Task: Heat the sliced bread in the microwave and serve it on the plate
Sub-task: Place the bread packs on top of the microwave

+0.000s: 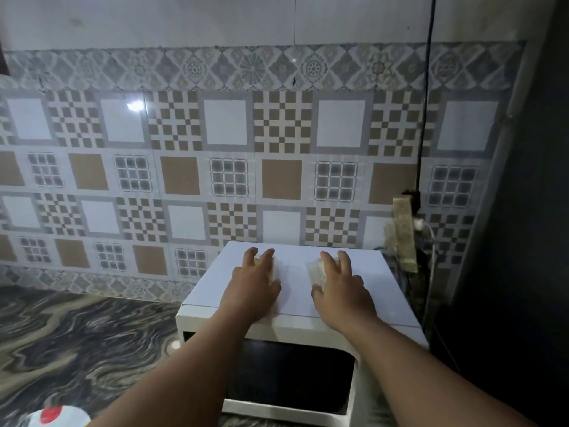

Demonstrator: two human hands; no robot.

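Both hands lay flat atop microwave [295, 306]. L hand [254, 283] & R hand [340, 286]: fingers straight, spread, each over a bread slice [315, 268], pressing, not gripping.

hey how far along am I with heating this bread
Early. Nothing looks done: the microwave door is shut. In hand: the left hand and right hand each rest on a wrapped bread piece on its top. Left: load, heat, and plate; no plate is visible.

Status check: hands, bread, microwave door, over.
Left hand and right hand flat, fingers straight, each over a bread slice on top of the microwave. Door looks closed. Nothing blocking it.
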